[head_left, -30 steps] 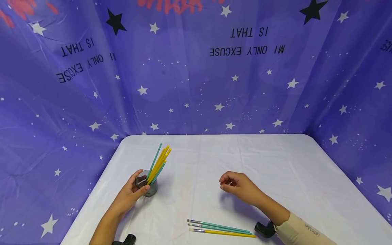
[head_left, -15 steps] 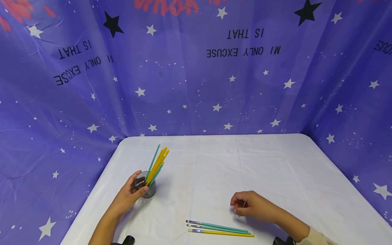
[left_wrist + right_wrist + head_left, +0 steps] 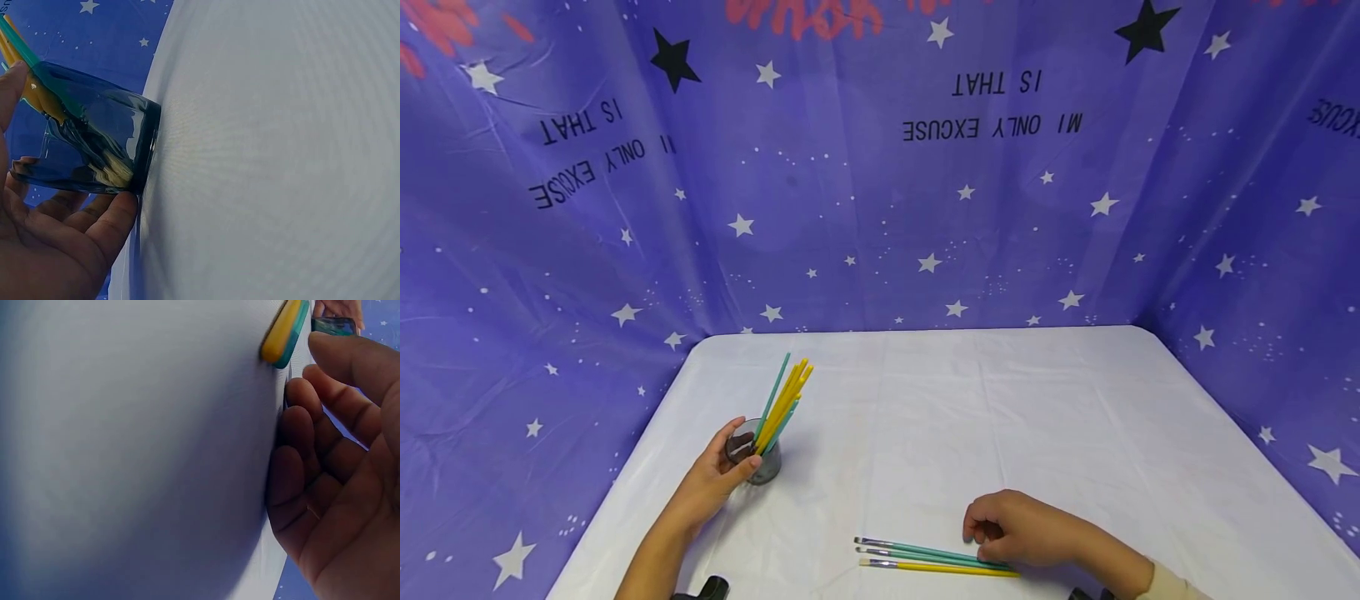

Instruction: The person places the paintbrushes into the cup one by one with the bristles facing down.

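Note:
My left hand (image 3: 709, 483) grips a dark see-through glass (image 3: 767, 472) standing on the left of the table. Several yellow and teal paintbrushes (image 3: 786, 406) lean in it, handles up; the left wrist view shows their pale bristles (image 3: 112, 172) at the bottom. Two teal paintbrushes (image 3: 917, 549) and a yellow paintbrush (image 3: 936, 568) lie side by side near the front edge. Over their handle ends is my right hand (image 3: 1022, 529), fingers loosely bent. Seen from the right wrist, its thumb and fingers are apart, with the yellow handle end (image 3: 280, 340) just beyond them.
A white cloth covers the table (image 3: 880, 433). Purple star-printed curtains (image 3: 850, 208) hang behind it and along both sides. Black wrist straps (image 3: 711, 588) show at the bottom of the head view.
My right hand has moved toward the front edge, down to the handle ends of the lying paintbrushes. My left hand still holds the glass in the same place.

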A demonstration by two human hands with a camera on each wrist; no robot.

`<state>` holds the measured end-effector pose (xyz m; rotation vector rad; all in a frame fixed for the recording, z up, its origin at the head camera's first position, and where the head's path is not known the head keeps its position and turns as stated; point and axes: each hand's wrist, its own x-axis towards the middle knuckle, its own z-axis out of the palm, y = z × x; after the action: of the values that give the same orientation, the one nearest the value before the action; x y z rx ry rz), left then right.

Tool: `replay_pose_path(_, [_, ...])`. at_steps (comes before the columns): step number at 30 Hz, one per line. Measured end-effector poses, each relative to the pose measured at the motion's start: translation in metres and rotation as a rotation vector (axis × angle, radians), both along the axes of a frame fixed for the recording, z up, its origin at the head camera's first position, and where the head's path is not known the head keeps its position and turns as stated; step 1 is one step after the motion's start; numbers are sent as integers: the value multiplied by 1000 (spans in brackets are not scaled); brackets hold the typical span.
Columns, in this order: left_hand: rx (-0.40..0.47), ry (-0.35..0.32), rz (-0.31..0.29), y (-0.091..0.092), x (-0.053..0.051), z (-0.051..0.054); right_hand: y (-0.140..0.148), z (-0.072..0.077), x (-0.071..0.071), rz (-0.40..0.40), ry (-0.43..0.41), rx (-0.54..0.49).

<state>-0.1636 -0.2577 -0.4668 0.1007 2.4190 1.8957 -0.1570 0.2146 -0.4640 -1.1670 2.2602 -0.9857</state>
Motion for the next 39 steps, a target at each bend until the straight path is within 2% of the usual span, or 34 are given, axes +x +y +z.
replay_pose_path(4, [0,-2,0,0,-1,0,-2,0,1,22,54,37])
replay_pose_path(11, [2,-21,8,1,-1,-1,-4,0,3,46,126,43])
replay_pose_path(20, [-1,-17,-2,1,0,1,-4,2,2,44,121,33])
replay_pose_path(28, [2,-12,1,1,0,0,-5,1,3,54,157,45])
replay_pose_path(39, [3,-22,6,0,-1,-2,-9,-1,3,23,190,67])
